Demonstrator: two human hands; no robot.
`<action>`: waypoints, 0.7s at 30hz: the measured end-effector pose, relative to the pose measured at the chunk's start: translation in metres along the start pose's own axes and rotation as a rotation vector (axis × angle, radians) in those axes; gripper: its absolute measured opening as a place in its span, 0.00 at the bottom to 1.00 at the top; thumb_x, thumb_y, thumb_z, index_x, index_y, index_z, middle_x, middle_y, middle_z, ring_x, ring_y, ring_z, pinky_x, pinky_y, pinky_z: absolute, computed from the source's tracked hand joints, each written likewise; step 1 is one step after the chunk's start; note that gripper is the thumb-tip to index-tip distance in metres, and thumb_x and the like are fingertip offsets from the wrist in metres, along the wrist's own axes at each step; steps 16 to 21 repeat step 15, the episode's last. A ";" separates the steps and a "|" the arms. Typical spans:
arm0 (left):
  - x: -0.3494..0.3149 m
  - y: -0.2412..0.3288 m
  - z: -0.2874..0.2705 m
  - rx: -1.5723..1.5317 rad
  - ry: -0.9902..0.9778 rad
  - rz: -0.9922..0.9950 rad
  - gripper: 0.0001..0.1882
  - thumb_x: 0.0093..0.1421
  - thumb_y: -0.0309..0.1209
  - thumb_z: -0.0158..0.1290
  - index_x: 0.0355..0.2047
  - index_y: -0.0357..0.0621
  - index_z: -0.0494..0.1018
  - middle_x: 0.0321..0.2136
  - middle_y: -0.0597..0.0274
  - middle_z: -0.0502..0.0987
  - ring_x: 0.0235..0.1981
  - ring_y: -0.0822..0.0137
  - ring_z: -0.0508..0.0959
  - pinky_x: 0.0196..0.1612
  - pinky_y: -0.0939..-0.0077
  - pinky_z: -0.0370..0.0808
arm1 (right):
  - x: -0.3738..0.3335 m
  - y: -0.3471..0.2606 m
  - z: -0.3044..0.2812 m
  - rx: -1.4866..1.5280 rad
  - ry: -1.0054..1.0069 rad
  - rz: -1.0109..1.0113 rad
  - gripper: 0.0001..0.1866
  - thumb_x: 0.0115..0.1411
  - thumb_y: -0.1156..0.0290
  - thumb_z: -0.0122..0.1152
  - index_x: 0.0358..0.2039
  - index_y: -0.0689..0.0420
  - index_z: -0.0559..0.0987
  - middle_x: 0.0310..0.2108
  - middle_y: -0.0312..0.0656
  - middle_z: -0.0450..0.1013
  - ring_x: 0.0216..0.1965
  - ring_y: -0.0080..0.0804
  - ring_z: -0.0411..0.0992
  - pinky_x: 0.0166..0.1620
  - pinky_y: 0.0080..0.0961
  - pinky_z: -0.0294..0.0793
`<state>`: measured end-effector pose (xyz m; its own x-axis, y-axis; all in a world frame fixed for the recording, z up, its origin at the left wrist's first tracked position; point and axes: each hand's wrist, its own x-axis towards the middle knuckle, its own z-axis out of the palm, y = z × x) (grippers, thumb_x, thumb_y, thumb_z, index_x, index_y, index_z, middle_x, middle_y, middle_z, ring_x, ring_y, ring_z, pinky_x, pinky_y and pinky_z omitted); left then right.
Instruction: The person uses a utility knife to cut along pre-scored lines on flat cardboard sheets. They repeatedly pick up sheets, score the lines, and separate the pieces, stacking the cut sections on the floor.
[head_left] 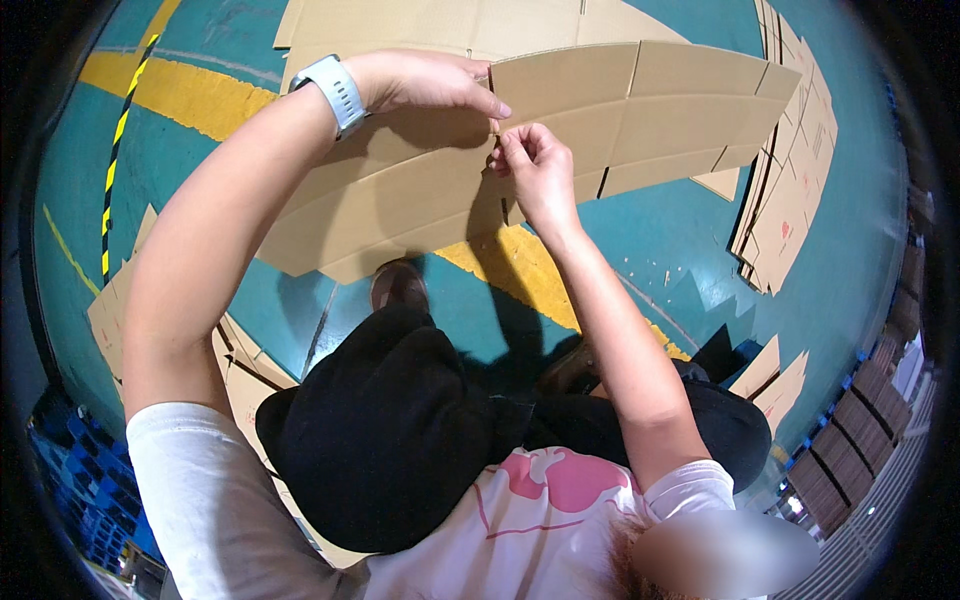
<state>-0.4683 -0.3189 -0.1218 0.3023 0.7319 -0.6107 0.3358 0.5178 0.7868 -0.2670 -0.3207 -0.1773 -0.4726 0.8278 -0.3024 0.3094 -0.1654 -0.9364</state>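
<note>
A large flat cardboard sheet [660,110], brown with fold lines and dark slots, stands tilted before me over the floor. My left hand [425,85], with a pale watch [337,95] on its wrist, reaches over the sheet's upper edge. Its thumb lies along the near face and its other fingers are partly hidden, closed on the board beside a slot. Just below that thumb, my right hand [540,170] is closed in a pinch against the sheet at the same slot line. Whatever lies between its fingertips is too small or hidden to name.
Behind the sheet lies another cardboard piece [400,25]. A stack of slotted cardboard [785,190] rests on the green floor at the right. More cardboard [245,370] lies by my left leg. Black-yellow tape [120,140] and a yellow band [180,90] mark the floor. Blue crates [85,490] stand lower left.
</note>
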 end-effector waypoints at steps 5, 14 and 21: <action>0.004 0.006 -0.001 0.261 0.013 -0.038 0.20 0.60 0.40 0.51 0.44 0.34 0.69 0.35 0.56 0.77 0.34 0.72 0.73 0.38 0.76 0.72 | -0.004 -0.006 0.005 0.002 -0.012 0.040 0.10 0.63 0.71 0.53 0.27 0.63 0.73 0.20 0.37 0.73 0.22 0.21 0.71 0.27 0.21 0.72; 0.000 0.006 0.015 0.301 0.133 0.079 0.20 0.59 0.41 0.50 0.40 0.31 0.71 0.32 0.53 0.77 0.32 0.68 0.72 0.39 0.73 0.71 | 0.000 -0.033 -0.008 0.236 -0.186 0.485 0.16 0.65 0.61 0.52 0.27 0.61 0.74 0.24 0.42 0.75 0.22 0.27 0.74 0.26 0.23 0.77; 0.003 0.010 0.016 0.303 0.125 0.096 0.20 0.59 0.41 0.50 0.40 0.31 0.71 0.32 0.53 0.77 0.32 0.68 0.72 0.39 0.73 0.71 | -0.001 -0.031 -0.010 0.251 -0.195 0.493 0.15 0.65 0.62 0.53 0.28 0.61 0.74 0.24 0.42 0.75 0.22 0.27 0.74 0.26 0.23 0.78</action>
